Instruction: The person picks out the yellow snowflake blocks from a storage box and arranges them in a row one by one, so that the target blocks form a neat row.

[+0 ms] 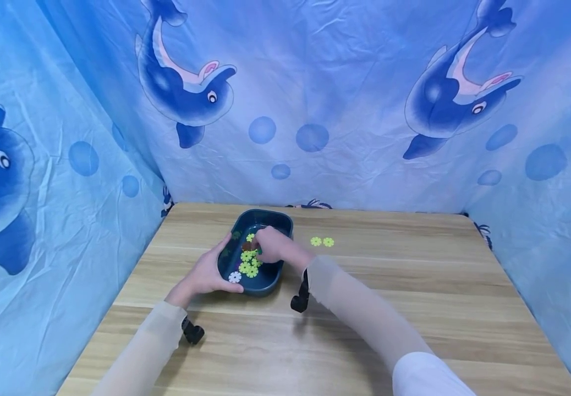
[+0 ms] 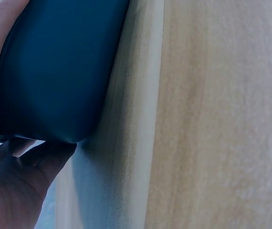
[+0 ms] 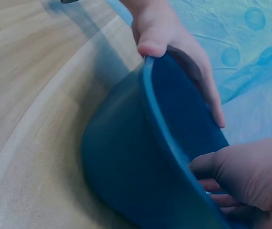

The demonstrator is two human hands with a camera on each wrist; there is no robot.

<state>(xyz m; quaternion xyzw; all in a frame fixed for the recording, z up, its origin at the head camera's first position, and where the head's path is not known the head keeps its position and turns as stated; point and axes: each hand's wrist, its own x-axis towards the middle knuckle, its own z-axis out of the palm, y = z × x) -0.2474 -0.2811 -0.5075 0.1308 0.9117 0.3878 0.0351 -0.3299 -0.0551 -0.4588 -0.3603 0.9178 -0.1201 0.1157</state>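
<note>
A dark teal rectangular tub (image 1: pixel 261 290) with rounded corners is at the table's back left. My left hand (image 1: pixel 209 273) grips its near left corner, thumb along the near wall and fingers along the left side. My right hand (image 1: pixel 272 245) reaches down inside the tub, its fingers bent among the pieces; the tub wall partly hides them in the right wrist view. Several yellow-green flower-shaped discs (image 1: pixel 252 271) lie in the tub, with a white one (image 1: pixel 234 277) at its near left and a brown one (image 1: pixel 247 247) by my right fingertips. Whether those fingers pinch a piece is unclear.
Two yellow-green flower discs (image 1: pixel 322 242) lie side by side on the wooden table (image 1: pixel 404 264), to the right of the tub. A blue cloth with dolphins (image 1: pixel 360 110) hangs behind the table and along both sides. Each wrist carries a black camera mount (image 1: pixel 300 301).
</note>
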